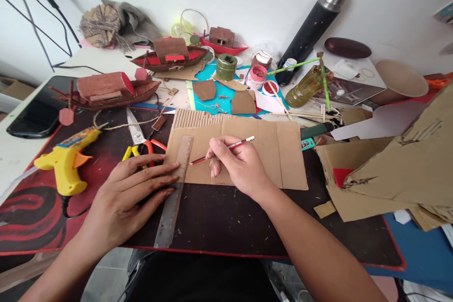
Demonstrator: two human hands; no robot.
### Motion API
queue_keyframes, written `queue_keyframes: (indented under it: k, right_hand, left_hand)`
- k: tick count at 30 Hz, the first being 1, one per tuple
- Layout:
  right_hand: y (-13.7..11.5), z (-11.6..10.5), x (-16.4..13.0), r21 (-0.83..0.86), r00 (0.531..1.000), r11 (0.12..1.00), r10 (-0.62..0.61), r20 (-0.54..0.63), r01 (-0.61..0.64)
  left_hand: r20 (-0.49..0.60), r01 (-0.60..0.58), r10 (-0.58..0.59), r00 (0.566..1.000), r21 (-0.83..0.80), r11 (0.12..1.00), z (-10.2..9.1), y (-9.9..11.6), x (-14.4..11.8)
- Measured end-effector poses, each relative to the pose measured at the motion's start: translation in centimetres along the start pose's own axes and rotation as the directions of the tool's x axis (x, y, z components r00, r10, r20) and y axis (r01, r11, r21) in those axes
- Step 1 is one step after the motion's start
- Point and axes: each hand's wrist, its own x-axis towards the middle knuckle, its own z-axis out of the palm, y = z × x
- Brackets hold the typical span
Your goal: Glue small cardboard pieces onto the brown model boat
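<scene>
A flat piece of brown cardboard (247, 151) lies on the dark desk mat, with a strip of bare corrugation along its upper left. Across its left end runs a clear ruler (169, 217), whose lower part extends over the mat. My left hand (130, 193) lies flat with fingers outstretched, the fingertips resting on the ruler's left edge. In my right hand (239, 163) is a red and black pencil (235, 144), pinched between thumb and fingers. Its tip points left, close to the ruler and just over the cardboard.
Left are a yellow glue gun (67, 160), orange-handled scissors (138, 132) and a phone (33, 108). Model boats (106, 89), paint jars (226, 67) and a black flask (311, 30) stand behind. Folded cardboard (406, 155) rises at the right, beyond a cutter (316, 130).
</scene>
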Motion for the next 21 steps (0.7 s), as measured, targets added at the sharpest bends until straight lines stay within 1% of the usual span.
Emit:
queue_keyframes:
  k: [5,11,21]
  right_hand:
    - [-0.13,0.03,-0.02,0.005,1.000,1.000,0.009,0.008,-0.009]
    - [-0.05,-0.03,-0.21,-0.049,0.999,0.998,0.031,0.023,-0.030]
    - [-0.01,-0.13,-0.29,-0.077,0.999,0.997,0.029,0.036,-0.027]
  left_hand:
    - [0.005,0.016,-0.016,1.000,0.005,1.000,-0.02,0.00,0.00]
    - [0.007,0.026,-0.026,1.000,-0.004,1.000,0.00,-0.02,0.01]
    - [0.006,0.017,-0.017,1.000,-0.006,1.000,-0.09,0.16,0.23]
